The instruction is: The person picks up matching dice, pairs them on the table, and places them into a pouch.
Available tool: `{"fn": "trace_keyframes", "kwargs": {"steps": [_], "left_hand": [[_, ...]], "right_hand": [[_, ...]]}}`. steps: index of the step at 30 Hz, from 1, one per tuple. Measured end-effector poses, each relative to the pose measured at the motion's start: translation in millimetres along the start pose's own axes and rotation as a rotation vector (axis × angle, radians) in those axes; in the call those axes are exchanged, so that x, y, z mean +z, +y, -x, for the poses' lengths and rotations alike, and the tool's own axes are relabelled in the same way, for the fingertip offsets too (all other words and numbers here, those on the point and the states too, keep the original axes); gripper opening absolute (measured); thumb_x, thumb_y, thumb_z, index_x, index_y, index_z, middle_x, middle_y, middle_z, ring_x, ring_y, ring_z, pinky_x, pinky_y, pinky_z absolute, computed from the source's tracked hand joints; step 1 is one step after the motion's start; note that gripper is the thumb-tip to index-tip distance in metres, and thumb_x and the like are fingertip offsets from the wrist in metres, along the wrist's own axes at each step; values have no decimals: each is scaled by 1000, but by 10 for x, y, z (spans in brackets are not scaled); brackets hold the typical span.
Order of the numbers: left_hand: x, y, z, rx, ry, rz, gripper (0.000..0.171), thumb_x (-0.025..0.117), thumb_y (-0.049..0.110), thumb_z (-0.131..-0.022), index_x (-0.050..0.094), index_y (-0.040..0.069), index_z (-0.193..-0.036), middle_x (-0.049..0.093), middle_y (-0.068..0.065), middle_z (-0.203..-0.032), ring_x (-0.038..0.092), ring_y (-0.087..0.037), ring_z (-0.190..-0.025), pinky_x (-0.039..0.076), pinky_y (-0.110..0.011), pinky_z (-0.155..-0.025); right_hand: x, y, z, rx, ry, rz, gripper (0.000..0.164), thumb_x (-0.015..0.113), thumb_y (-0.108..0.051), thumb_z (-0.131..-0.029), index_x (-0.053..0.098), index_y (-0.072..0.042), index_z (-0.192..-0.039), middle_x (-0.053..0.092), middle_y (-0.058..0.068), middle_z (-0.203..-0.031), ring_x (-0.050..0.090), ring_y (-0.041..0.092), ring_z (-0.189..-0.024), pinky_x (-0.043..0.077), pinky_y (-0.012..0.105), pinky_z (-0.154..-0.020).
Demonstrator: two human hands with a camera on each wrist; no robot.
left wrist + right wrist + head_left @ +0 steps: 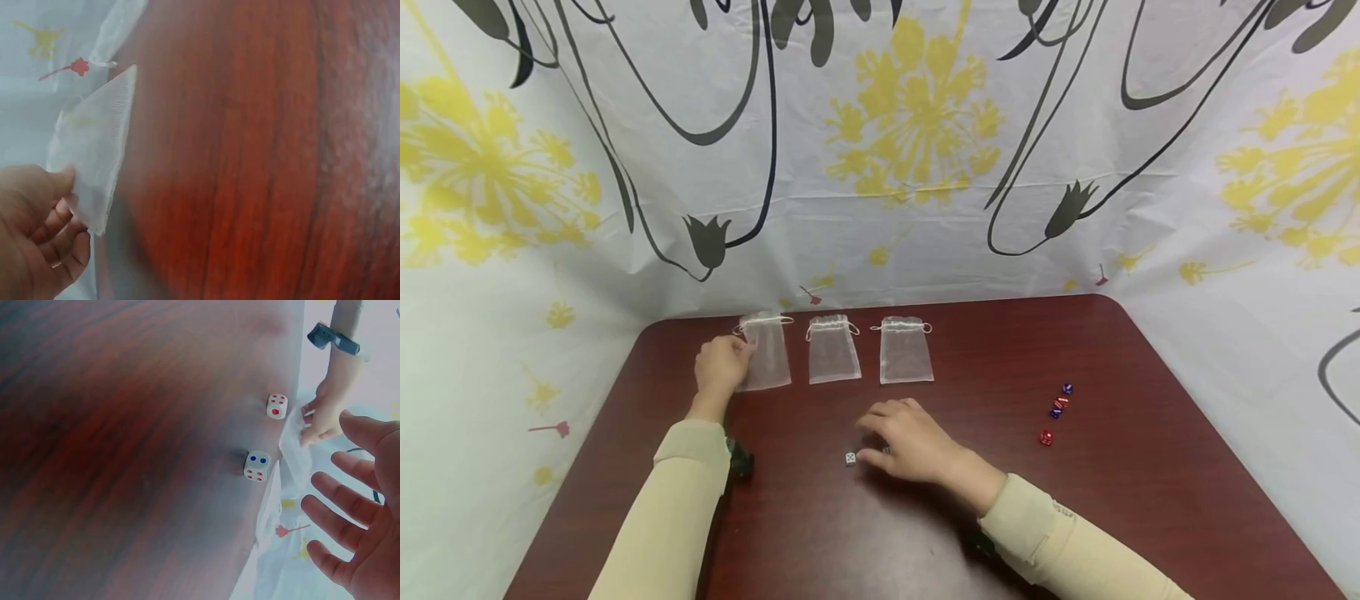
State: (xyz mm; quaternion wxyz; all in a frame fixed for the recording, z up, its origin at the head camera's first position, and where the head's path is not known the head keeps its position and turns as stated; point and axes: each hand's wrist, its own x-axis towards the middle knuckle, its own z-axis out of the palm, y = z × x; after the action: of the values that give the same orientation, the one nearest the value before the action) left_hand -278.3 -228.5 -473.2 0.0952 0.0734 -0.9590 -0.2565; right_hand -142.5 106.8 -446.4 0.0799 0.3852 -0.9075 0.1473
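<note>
My left hand [721, 367] pinches the left edge of a sheer white drawstring pouch [769, 358] at the far left of the table. In the left wrist view the thumb lies over the pouch [94, 150] and the fingers are behind it. My right hand [917, 446] hovers over the middle of the table, fingers spread and loosely bent, holding nothing. By its thumb lies a white die [851, 458], and a second white die is mostly hidden under the hand. Both show in the right wrist view, one die [277, 406] farther off and one nearer die [256, 466].
Two more sheer pouches lie in the same row, a middle pouch [833, 350] and a right pouch [906, 352]. Toward the right are two blue dice [1067, 388] and two red dice [1046, 437]. A patterned cloth [880, 233] hangs around the dark red table [1135, 500].
</note>
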Motion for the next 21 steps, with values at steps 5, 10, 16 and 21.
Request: {"fn": "trace_keyframes", "kwargs": {"steps": [5,10,16,21], "left_hand": [[-17,107,61,72,88,80,29,69,34,-97,75,6,-95,72,-12,-86,67,-35,-82,51,-52,-76],[-34,274,169,157,171,154,27,72,34,-96,75,7,-96,73,-11,-88,66,-31,-79,51,-50,-76],[-79,534,300,288,288,244,24,77,28,-93,75,4,-91,69,-10,-80,63,-27,-71,50,-44,-71],[-126,766,430,396,363,311,20,79,23,-90,74,4,-88,68,-9,-78,63,-24,-67,50,-40,-66]], "right_hand": [[-11,51,-10,10,26,-15,38,76,-41,-90,73,-14,-116,70,-1,-110,65,19,-106,47,44,-96],[-94,96,-27,31,49,-54,35,75,-40,-91,73,-14,-115,70,-2,-109,65,17,-107,48,43,-95],[-220,163,-87,50,114,-167,31,76,-33,-92,72,-11,-113,72,3,-108,68,21,-104,53,46,-91],[-321,222,-145,91,155,-222,30,77,-31,-91,72,-11,-113,72,2,-107,69,20,-100,55,42,-86]]}}
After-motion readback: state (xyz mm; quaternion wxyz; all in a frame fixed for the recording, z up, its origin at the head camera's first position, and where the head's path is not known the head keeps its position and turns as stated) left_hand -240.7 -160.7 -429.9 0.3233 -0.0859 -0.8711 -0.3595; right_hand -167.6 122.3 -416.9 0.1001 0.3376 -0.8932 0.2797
